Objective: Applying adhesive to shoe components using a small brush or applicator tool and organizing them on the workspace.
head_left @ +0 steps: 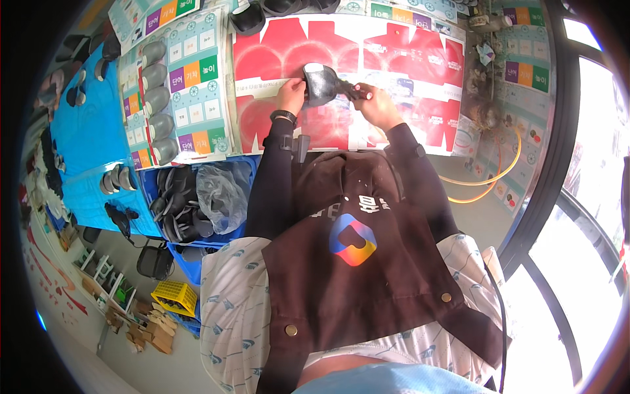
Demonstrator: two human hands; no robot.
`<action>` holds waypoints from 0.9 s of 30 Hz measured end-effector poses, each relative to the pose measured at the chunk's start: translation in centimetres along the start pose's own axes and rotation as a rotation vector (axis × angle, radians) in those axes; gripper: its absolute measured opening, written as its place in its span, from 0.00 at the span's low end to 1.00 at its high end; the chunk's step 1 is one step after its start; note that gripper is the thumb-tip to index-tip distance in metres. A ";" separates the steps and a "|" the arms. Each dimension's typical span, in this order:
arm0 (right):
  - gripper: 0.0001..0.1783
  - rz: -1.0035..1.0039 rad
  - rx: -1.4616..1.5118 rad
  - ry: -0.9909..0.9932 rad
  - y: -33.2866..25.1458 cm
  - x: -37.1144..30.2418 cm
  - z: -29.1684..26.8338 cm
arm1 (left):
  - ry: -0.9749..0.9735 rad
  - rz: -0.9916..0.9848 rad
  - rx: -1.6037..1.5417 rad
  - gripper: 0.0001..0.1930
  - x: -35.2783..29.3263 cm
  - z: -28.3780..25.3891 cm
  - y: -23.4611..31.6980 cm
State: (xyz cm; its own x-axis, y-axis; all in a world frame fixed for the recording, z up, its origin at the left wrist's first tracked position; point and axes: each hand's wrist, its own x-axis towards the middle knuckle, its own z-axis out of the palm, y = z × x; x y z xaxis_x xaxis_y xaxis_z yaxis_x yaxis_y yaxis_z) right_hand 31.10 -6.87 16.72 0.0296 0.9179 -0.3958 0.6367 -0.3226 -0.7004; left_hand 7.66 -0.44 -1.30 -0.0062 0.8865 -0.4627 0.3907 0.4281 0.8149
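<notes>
At the middle of the table I hold a black, glossy, rounded piece with a pale patch at its upper end (320, 87); it looks like part of a shoe. My left hand (291, 97) is closed on its left edge, with thumb and fingers pinching it. Closed round a slim dark reddish-brown handle, my right hand (378, 107) holds what looks like a brush (355, 92). Its dark end meets the right side of the black piece. The bristles blend into the piece and cannot be made out clearly. Beneath both hands lies a red and white printed cardboard sheet (413, 121).
Several dark rounded pieces (159, 100) stand in a row on the printed sheets at left. More black pieces lie along the far edge (247, 18). A blue crate (246, 167) holds black pieces and a clear bag (223, 196). A yellow hose (505, 172) loops at right.
</notes>
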 end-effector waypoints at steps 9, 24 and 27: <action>0.12 -0.189 -0.056 -0.137 0.6 -0.6 0.7 | -0.074 -0.037 0.009 0.18 0.4 -0.1 -0.2; 0.14 0.050 -0.151 0.059 0.1 -0.7 -0.3 | -0.098 -0.012 0.029 0.19 -0.1 0.3 0.3; 0.15 0.130 -0.149 -0.037 0.7 -1.0 0.7 | -0.083 0.012 0.073 0.19 -0.1 0.2 0.7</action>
State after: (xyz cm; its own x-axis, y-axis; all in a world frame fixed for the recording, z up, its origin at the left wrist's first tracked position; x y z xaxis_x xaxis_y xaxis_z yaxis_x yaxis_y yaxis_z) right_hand 30.93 -8.14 16.19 0.0926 0.8609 -0.5003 0.7367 -0.3972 -0.5472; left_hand 8.13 -0.23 -0.72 0.0745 0.8726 -0.4826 0.4565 0.4004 0.7945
